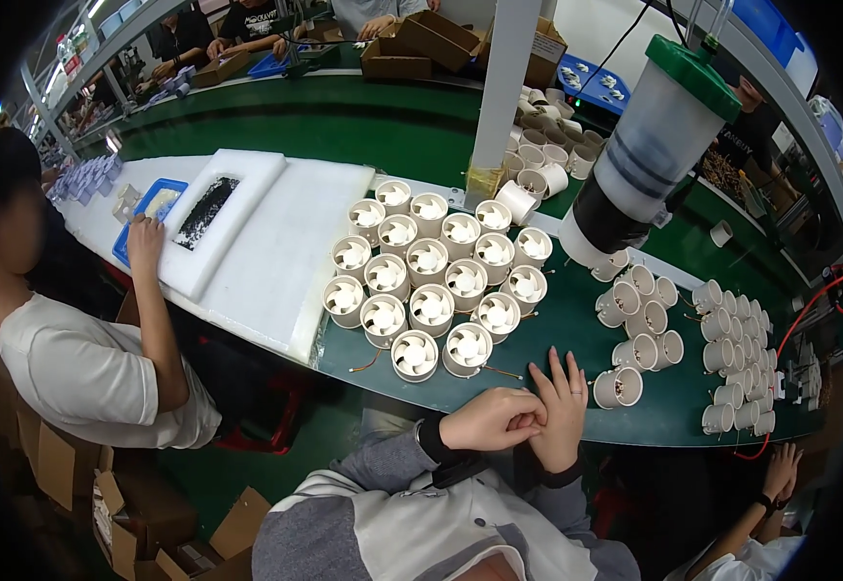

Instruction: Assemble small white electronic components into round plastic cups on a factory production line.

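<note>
My left hand [492, 419] is closed, its fingers curled together against the thumb side of my right hand; whether anything is in them is hidden. Resting at the table's front edge, my right hand [563, 405] is open with its fingers stretched out, a ring on one of them. Just beyond my hands stands a cluster of round white fan units [468, 349], bladed faces up, some with thin wires trailing out. Right of my right hand are white cylindrical housings [618, 387] lying tilted, with coppery parts visible inside several.
A clear canister with a green lid [692, 73] hangs above the green table [547, 324]. White foam [320, 208] and a blue tray [165, 198] lie left, by a seated co-worker's hand. More housings [731, 349] stand far right, near another person's hands. A grey post [505, 107] rises behind the fans.
</note>
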Demonstrator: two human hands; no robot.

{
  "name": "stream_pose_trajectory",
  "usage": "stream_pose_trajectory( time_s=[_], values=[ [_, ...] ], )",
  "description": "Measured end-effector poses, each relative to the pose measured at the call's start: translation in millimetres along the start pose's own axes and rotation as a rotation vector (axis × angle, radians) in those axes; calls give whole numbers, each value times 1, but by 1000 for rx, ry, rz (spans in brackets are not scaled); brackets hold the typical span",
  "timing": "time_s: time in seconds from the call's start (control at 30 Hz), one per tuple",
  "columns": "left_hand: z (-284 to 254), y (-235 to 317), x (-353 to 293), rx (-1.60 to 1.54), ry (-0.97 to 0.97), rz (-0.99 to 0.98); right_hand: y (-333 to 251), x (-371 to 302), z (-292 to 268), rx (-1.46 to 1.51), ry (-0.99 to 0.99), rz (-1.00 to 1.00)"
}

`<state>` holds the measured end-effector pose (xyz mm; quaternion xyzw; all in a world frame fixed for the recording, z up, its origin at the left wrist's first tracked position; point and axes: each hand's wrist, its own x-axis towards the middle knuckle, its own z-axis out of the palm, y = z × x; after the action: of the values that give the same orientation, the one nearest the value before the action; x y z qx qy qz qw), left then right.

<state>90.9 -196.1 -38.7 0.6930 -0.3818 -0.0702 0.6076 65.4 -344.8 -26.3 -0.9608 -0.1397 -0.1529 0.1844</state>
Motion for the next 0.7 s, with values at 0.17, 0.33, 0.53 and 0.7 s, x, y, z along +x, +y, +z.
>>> stream_pose_trajectory(
  time_s=[0.17,0.33,0.53,0.7],
  values=[
    [-1,1,0,-6,6,3,0,0,1,-1,4,5],
    [-3,7,1,-10,-53,-64,2,-1,5,0,10,1],
    [0,1,0,4,-6,-27,0,0,0,5,7,-9],
    [0,2,1,12,41,15,1,0,3,-6,5,-5]
  ],
)
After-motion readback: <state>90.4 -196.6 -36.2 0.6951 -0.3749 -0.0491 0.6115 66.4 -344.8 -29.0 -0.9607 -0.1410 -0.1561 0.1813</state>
